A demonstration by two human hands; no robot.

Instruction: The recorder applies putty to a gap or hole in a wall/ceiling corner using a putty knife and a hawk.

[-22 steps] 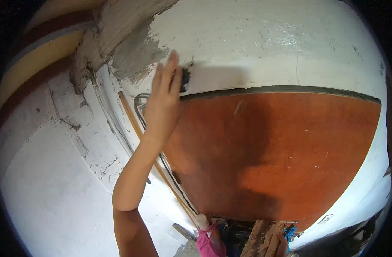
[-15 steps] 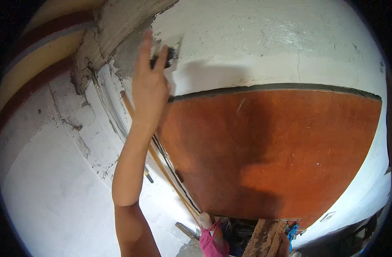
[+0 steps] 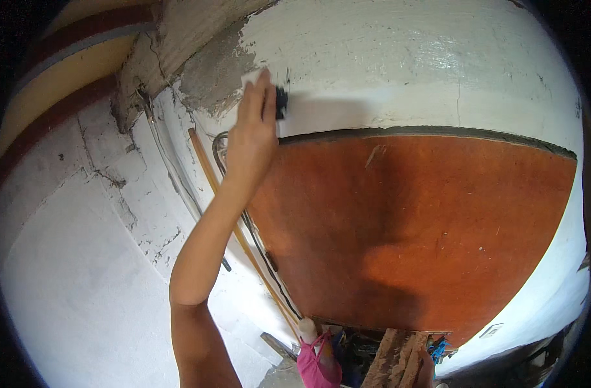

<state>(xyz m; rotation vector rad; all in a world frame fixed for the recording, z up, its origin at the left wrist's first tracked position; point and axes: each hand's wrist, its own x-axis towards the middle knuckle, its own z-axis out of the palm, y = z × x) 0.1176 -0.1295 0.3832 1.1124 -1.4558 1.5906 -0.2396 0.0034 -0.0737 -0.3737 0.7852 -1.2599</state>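
My left hand (image 3: 251,132) is raised against the upper wall, its fingers wrapped around a plastering trowel. The trowel's black handle (image 3: 281,103) shows beside the fingers, and its pale blade is mostly hidden and blurred by motion. Around it, wet-looking white plaster (image 3: 347,58) meets a bare grey patch (image 3: 218,71). Low at the bottom edge, part of my right hand (image 3: 427,370) shows along the right side of a rough, brown-stained wooden board (image 3: 396,359), gripping it; most of its fingers are hidden.
An orange-brown panel (image 3: 399,226) fills the wall below the plaster. Left of it run a wooden strip (image 3: 205,161), dark cables (image 3: 260,249) and a pale conduit (image 3: 172,168). A pink bag (image 3: 318,365) hangs by a pale bottle-like thing (image 3: 307,330) below. Beams (image 3: 82,64) cross at upper left.
My left hand and the trowel have moved right and slightly down along the wall, and the trowel has turned. The board stays at the bottom edge.
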